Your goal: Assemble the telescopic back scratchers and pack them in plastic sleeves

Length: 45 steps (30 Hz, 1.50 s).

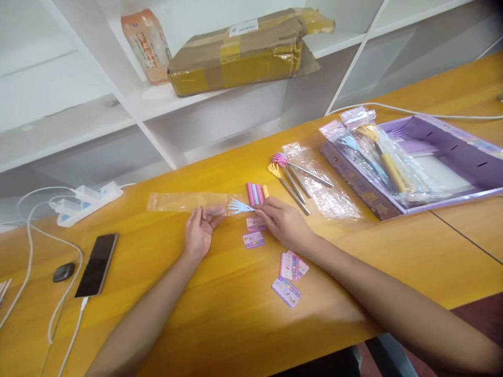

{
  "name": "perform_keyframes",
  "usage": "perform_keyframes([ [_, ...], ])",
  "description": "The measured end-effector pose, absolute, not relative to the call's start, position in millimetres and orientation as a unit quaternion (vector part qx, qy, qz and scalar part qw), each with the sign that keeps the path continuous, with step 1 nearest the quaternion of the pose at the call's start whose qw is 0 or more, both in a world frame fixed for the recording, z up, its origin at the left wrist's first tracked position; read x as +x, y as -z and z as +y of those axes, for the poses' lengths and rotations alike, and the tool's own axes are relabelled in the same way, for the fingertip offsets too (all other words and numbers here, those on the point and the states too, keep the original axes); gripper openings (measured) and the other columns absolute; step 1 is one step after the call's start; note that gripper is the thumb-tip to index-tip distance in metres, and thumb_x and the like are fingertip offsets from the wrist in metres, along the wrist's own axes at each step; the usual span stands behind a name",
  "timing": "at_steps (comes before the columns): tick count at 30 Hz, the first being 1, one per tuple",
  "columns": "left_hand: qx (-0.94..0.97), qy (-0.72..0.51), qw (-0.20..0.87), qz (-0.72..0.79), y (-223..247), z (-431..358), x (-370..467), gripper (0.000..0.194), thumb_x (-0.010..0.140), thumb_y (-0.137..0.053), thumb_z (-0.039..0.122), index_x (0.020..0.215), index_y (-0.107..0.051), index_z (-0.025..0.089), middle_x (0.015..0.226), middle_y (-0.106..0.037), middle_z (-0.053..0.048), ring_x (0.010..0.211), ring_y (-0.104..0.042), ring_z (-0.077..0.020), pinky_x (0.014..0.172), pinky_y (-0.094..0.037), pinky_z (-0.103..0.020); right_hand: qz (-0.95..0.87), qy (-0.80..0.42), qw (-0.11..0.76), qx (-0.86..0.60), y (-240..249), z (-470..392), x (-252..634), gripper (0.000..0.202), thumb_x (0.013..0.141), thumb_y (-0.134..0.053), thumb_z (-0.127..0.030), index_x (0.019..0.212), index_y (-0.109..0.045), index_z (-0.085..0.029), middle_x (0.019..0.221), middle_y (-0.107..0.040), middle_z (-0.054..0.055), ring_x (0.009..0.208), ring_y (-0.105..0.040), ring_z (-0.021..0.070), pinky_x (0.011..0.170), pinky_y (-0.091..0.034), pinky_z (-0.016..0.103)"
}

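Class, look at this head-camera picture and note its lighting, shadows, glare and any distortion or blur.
Head view: even, bright indoor light; soft shadows under the left hand and right hand; glare on the clear bag and the wooden table; shelf lines tilt and bow near the edges; the far corners look slightly soft.

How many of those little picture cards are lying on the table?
4 little cards: one just under the right hand, one below it, one pink nearer the wrist, one closest to the table edge. The pink one may hide another.
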<state>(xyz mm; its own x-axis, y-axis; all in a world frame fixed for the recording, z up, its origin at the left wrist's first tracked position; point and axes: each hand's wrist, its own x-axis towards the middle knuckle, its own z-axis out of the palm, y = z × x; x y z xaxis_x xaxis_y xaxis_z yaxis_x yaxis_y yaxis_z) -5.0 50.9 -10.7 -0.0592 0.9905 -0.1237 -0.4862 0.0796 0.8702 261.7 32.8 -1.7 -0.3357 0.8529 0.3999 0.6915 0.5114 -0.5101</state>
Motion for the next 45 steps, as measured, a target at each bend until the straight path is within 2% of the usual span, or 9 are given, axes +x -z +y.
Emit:
perform_keyframes([
  [5,0.280,-0.613,0.609,0.417,11,52,-5,0.043,0.092,-0.076,0.045,0.073,-0.046,0.021,0.081,-0.073,-0.001,0.091,-0.078,-0.0200,0.086,-0.064,-0.035,-0.816,-0.131,0.305,-0.474,3,35,262,0.045,0.117,-0.038,-0.040,0.120,-0.077,-0.019,0.101,-0.067,0.010,0.092,-0.069,0.0227,0.081,-0.053,0.035],
  [9,0.312,-0.592,0.620,0.410,8,49,0,0.038,0.084,-0.086,0.040,0.087,-0.054,0.022,0.092,-0.077,-0.001,0.091,-0.077,-0.0186,0.083,-0.064,-0.033,-0.823,-0.149,0.301,-0.458,5,32,259,0.044,0.117,-0.038,-0.041,0.124,-0.076,-0.021,0.105,-0.068,0.010,0.094,-0.070,0.0225,0.083,-0.055,0.034],
  [14,0.347,-0.554,0.633,0.416,5,44,4,0.043,0.081,-0.093,0.036,0.089,-0.053,0.022,0.098,-0.081,-0.002,0.088,-0.079,-0.0175,0.080,-0.066,-0.033,-0.824,-0.174,0.293,-0.452,3,29,258,0.040,0.116,-0.041,-0.040,0.125,-0.076,-0.022,0.108,-0.069,0.010,0.096,-0.071,0.0212,0.087,-0.056,0.033],
  [21,0.317,-0.600,0.604,0.417,10,48,1,0.038,0.093,-0.083,0.044,0.094,-0.051,0.024,0.101,-0.084,-0.004,0.101,-0.083,-0.0223,0.094,-0.064,-0.039,-0.839,-0.170,0.273,-0.439,2,29,259,0.038,0.116,-0.043,-0.038,0.121,-0.077,-0.020,0.108,-0.070,0.010,0.094,-0.072,0.0205,0.085,-0.056,0.033],
  [27,0.287,-0.608,0.615,0.412,7,49,1,0.038,0.091,-0.085,0.040,0.091,-0.051,0.024,0.097,-0.083,-0.002,0.104,-0.082,-0.0248,0.099,-0.063,-0.043,-0.846,-0.158,0.266,-0.434,4,29,259,0.040,0.116,-0.042,-0.038,0.120,-0.077,-0.019,0.108,-0.071,0.010,0.094,-0.073,0.0210,0.085,-0.057,0.034],
  [32,0.319,-0.576,0.639,0.398,6,46,2,0.042,0.084,-0.091,0.033,0.091,-0.050,0.023,0.105,-0.083,-0.005,0.111,-0.080,-0.0244,0.096,-0.063,-0.038,-0.844,-0.156,0.261,-0.442,3,29,259,0.041,0.117,-0.040,-0.039,0.122,-0.076,-0.020,0.109,-0.071,0.010,0.093,-0.072,0.0206,0.084,-0.057,0.033],
  [36,0.341,-0.558,0.645,0.396,7,42,3,0.049,0.080,-0.095,0.031,0.090,-0.047,0.023,0.100,-0.081,-0.001,0.112,-0.079,-0.0213,0.098,-0.060,-0.034,-0.843,-0.161,0.272,-0.436,4,28,258,0.039,0.117,-0.042,-0.039,0.120,-0.076,-0.020,0.109,-0.071,0.010,0.094,-0.073,0.0206,0.085,-0.058,0.033],
  [41,0.376,-0.533,0.644,0.399,10,40,5,0.045,0.080,-0.096,0.035,0.105,-0.062,0.022,0.103,-0.081,-0.002,0.102,-0.078,-0.0198,0.099,-0.059,-0.036,-0.842,-0.165,0.288,-0.425,6,28,258,0.035,0.116,-0.046,-0.039,0.116,-0.076,-0.021,0.106,-0.072,0.010,0.092,-0.074,0.0209,0.084,-0.059,0.035],
  [45,0.410,-0.510,0.640,0.403,15,41,5,0.044,0.078,-0.097,0.040,0.108,-0.073,0.019,0.106,-0.082,-0.005,0.101,-0.076,-0.0175,0.099,-0.057,-0.030,-0.836,-0.174,0.309,-0.419,7,27,257,0.029,0.114,-0.050,-0.037,0.115,-0.075,-0.021,0.105,-0.073,0.009,0.092,-0.074,0.0210,0.085,-0.059,0.035],
])
